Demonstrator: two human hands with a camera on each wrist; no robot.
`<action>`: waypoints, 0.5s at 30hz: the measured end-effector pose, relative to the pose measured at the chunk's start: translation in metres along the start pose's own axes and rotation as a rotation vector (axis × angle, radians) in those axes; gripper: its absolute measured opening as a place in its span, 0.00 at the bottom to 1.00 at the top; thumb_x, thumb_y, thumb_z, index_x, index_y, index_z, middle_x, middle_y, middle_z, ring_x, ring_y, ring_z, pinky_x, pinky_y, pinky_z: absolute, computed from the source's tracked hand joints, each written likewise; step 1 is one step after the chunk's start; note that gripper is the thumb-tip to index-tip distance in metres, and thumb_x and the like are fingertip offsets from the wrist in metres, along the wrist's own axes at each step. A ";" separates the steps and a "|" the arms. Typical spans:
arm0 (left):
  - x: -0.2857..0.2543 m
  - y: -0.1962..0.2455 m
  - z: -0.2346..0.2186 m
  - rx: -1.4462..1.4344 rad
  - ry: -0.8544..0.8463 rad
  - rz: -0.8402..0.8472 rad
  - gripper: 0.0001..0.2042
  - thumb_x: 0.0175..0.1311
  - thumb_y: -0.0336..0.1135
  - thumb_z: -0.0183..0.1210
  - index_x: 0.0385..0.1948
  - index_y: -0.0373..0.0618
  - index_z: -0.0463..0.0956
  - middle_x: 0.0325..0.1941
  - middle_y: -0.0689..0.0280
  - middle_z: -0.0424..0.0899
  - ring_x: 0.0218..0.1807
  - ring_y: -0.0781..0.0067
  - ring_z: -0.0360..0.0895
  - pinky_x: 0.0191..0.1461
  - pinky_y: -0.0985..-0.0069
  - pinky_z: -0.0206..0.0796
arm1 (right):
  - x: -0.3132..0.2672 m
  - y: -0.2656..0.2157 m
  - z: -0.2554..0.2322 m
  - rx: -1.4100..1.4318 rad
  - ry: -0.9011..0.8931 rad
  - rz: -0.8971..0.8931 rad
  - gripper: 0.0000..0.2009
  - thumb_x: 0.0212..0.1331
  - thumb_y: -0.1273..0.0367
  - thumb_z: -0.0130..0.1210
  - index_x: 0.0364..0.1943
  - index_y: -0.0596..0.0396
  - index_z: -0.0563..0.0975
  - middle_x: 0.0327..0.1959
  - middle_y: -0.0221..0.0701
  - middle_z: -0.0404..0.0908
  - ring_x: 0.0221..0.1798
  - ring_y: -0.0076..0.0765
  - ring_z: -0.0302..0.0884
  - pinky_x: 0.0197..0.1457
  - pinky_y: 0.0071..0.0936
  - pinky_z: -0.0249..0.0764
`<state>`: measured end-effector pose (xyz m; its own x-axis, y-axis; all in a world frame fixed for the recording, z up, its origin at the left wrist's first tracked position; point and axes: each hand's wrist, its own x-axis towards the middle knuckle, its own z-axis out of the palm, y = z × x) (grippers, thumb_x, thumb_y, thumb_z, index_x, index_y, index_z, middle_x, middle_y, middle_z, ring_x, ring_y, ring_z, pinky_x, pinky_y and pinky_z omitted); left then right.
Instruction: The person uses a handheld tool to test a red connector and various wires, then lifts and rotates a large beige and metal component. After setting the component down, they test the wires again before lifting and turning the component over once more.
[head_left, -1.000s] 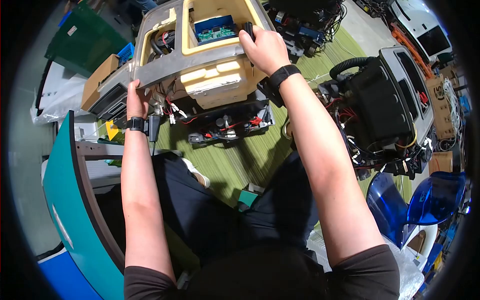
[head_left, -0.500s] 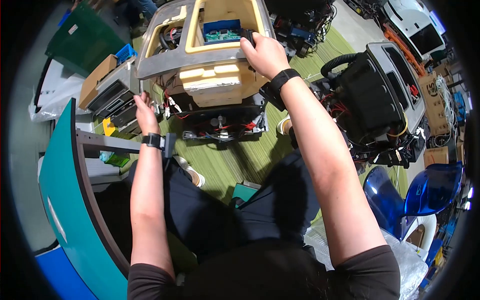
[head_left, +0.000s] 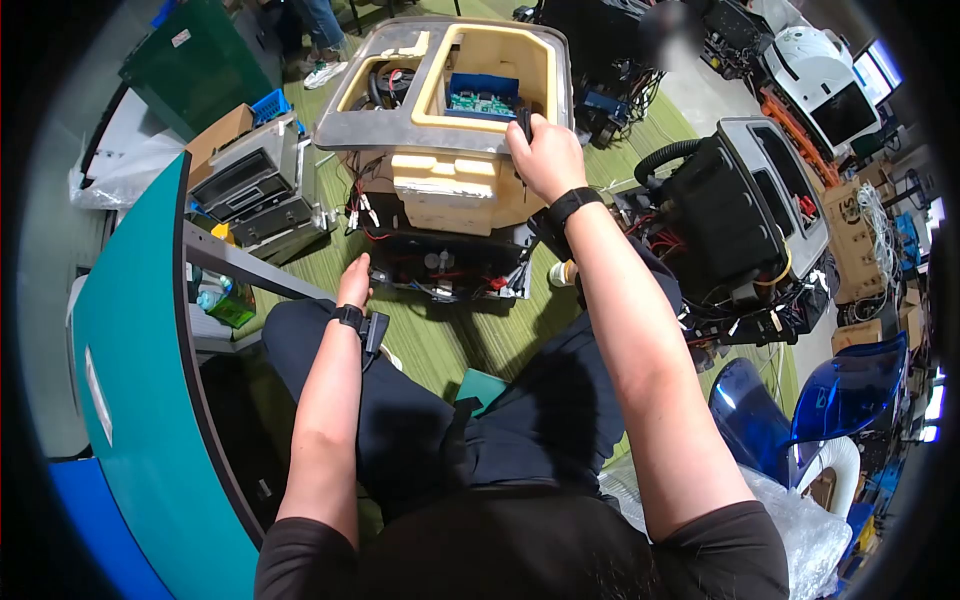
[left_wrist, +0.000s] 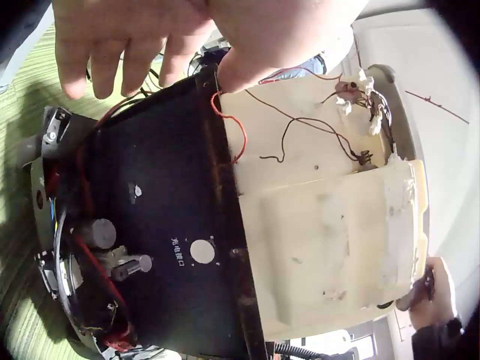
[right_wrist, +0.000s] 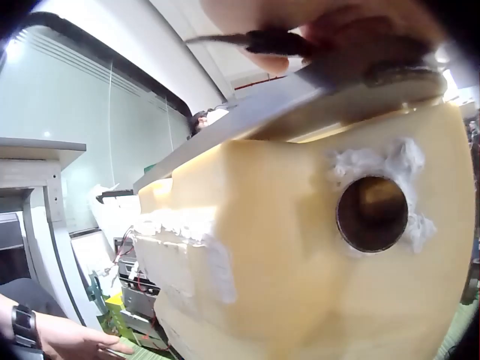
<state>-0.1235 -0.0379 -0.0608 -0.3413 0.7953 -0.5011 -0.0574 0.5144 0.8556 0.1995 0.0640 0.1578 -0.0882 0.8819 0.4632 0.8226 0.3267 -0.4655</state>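
Observation:
A machine with a grey rim point(head_left: 365, 131) and a cream foam body point(head_left: 445, 190) stands on a black base point(head_left: 435, 262). My right hand point(head_left: 548, 162) grips a small black object point(head_left: 524, 124) at the rim's right side; the right wrist view shows the fingers curled by this dark piece point(right_wrist: 274, 43) above the foam point(right_wrist: 277, 247). Low at the base's left, my left hand point(head_left: 354, 282) has its fingers extended. In the left wrist view that hand point(left_wrist: 202, 37) spreads over the edge of the black panel point(left_wrist: 165, 202); whether the thumb touches it, I cannot tell.
A second black machine with a grey frame point(head_left: 700, 190) stands at the right. Metal cases point(head_left: 262, 190) and a teal panel point(head_left: 130, 370) are at the left. Blue translucent parts point(head_left: 850, 395) lie at the lower right, and a person's legs point(head_left: 320, 30) show behind.
My left hand has come off the rim and moved down toward the base. The machine sits lower and farther right in the head view. My right hand still grips the black object.

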 end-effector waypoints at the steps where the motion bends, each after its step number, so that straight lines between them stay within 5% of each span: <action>1: -0.001 -0.002 0.002 0.025 -0.015 0.009 0.15 0.64 0.54 0.49 0.32 0.54 0.72 0.23 0.78 0.66 0.24 0.84 0.62 0.25 0.81 0.57 | -0.005 -0.002 -0.002 -0.001 0.007 0.006 0.20 0.58 0.56 0.46 0.25 0.62 0.75 0.28 0.50 0.79 0.36 0.57 0.77 0.48 0.44 0.70; 7: -0.002 -0.017 0.032 0.003 -0.056 -0.063 0.23 0.65 0.59 0.45 0.53 0.57 0.69 0.40 0.78 0.68 0.35 0.83 0.61 0.36 0.78 0.57 | -0.030 -0.013 -0.022 -0.016 -0.043 0.031 0.19 0.57 0.57 0.47 0.24 0.61 0.75 0.24 0.48 0.79 0.33 0.54 0.77 0.50 0.42 0.68; 8: -0.005 -0.015 0.038 -0.041 -0.106 -0.059 0.31 0.64 0.63 0.43 0.64 0.58 0.58 0.57 0.74 0.67 0.46 0.78 0.64 0.46 0.70 0.60 | -0.035 -0.014 -0.026 -0.031 -0.057 0.029 0.18 0.57 0.57 0.47 0.24 0.61 0.75 0.24 0.47 0.79 0.32 0.54 0.77 0.49 0.41 0.67; 9: 0.000 -0.013 0.044 -0.055 -0.106 -0.045 0.31 0.64 0.63 0.43 0.64 0.58 0.58 0.57 0.74 0.67 0.46 0.78 0.64 0.46 0.70 0.60 | -0.038 -0.018 -0.029 -0.049 -0.059 0.022 0.18 0.57 0.58 0.47 0.23 0.60 0.75 0.24 0.47 0.79 0.32 0.54 0.77 0.48 0.41 0.67; 11: 0.003 -0.012 0.056 -0.212 -0.023 -0.012 0.37 0.62 0.67 0.41 0.70 0.60 0.47 0.71 0.71 0.53 0.62 0.70 0.58 0.60 0.62 0.52 | -0.048 -0.022 -0.035 -0.045 -0.064 0.013 0.16 0.56 0.59 0.48 0.24 0.59 0.75 0.24 0.45 0.79 0.31 0.54 0.76 0.46 0.41 0.67; 12: -0.006 0.001 0.058 -0.265 -0.042 -0.052 0.39 0.61 0.68 0.40 0.70 0.60 0.42 0.75 0.71 0.41 0.72 0.67 0.43 0.67 0.55 0.40 | -0.053 -0.023 -0.036 -0.024 -0.060 0.003 0.15 0.56 0.60 0.49 0.24 0.59 0.75 0.24 0.45 0.79 0.31 0.53 0.76 0.45 0.41 0.66; 15: 0.068 -0.047 0.049 -0.452 0.049 -0.013 0.37 0.63 0.65 0.42 0.64 0.42 0.57 0.65 0.63 0.64 0.64 0.64 0.62 0.66 0.63 0.53 | -0.066 -0.030 -0.044 0.007 -0.038 -0.006 0.15 0.58 0.60 0.49 0.22 0.58 0.71 0.20 0.47 0.75 0.28 0.57 0.72 0.45 0.42 0.66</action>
<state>-0.0978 0.0077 -0.1414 -0.3807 0.7679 -0.5151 -0.4626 0.3241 0.8252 0.2055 -0.0192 0.1748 -0.1143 0.8921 0.4372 0.8179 0.3343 -0.4684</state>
